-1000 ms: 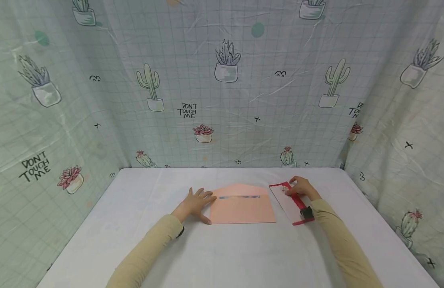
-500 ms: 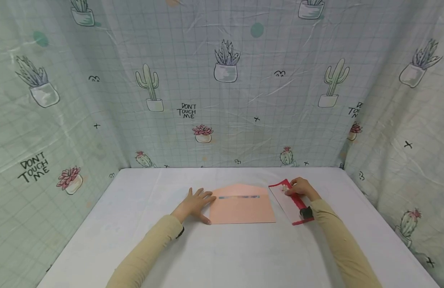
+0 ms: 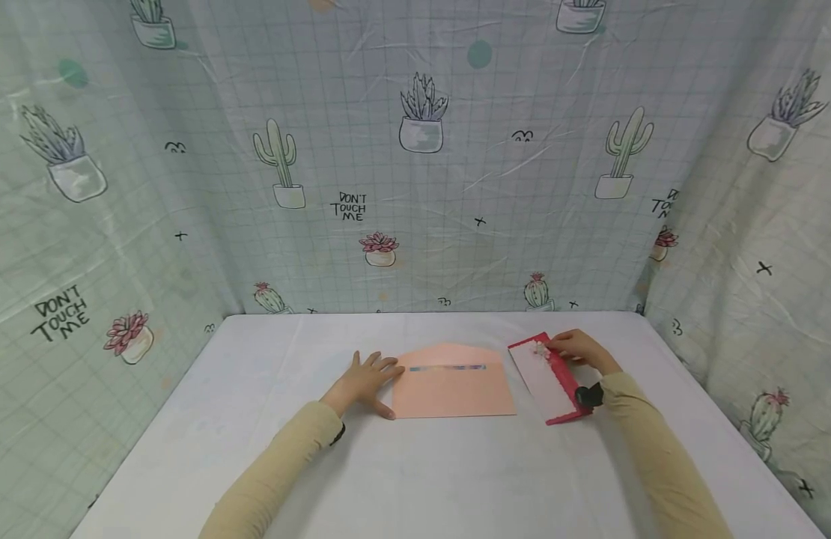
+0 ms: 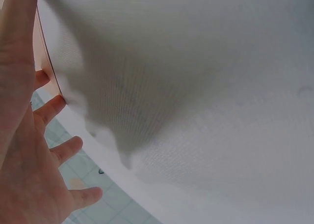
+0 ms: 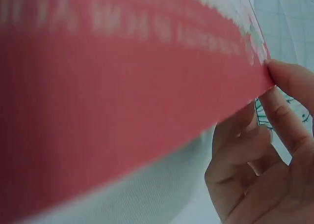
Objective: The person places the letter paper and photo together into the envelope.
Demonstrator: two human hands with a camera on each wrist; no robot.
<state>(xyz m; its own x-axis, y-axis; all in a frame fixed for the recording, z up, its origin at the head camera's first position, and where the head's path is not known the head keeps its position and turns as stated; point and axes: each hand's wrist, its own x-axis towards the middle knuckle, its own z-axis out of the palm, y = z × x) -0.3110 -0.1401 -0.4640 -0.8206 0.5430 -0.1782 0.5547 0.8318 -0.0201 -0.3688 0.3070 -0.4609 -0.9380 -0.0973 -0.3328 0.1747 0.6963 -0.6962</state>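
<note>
Red-and-white card (image 5: 127, 96), lettering (image 5: 117, 20) blurred

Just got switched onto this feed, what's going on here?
A person is working with both hands at a white table. The left hand, fingers spread, touches the left edge of a peach envelope whose flap lies open. The right hand pinches the edge of a red-and-white card. The card is to the envelope's right, not inside it.

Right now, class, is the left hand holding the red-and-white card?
No: the right hand pinches the red-and-white card, while the left hand touches the left edge of the peach envelope.
</note>
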